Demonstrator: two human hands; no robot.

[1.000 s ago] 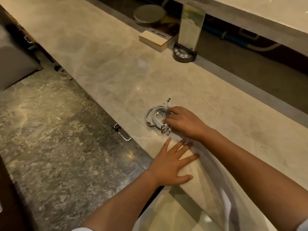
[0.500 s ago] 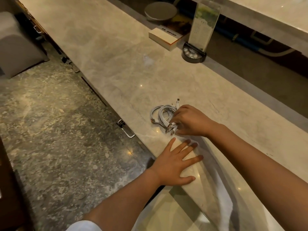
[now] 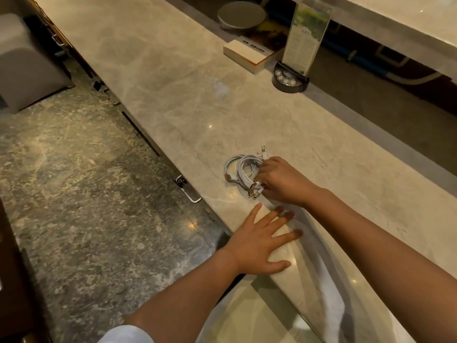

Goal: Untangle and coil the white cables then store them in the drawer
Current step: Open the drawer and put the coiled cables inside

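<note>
A bundle of white cables (image 3: 241, 170) lies coiled on the marble counter (image 3: 173, 95) near its front edge, plug ends sticking out at the top and bottom. My right hand (image 3: 282, 180) covers the bundle's right side, fingers curled onto the strands. My left hand (image 3: 262, 241) lies flat with spread fingers on the counter's front edge, just below the cables. Under the edge a metal drawer handle (image 3: 189, 190) sticks out; the drawer itself is not visible from here.
At the back of the counter stand a thick book (image 3: 248, 55), a sign holder on a round black base (image 3: 290, 80) and a round grey disc (image 3: 241, 14). A raised ledge (image 3: 371, 21) runs behind. A grey seat (image 3: 22, 63) sits on the floor at left.
The hands and cables have stayed nearly in place; only the view has shifted slightly, and my right hand's fingers have settled a little more onto the bundle.
</note>
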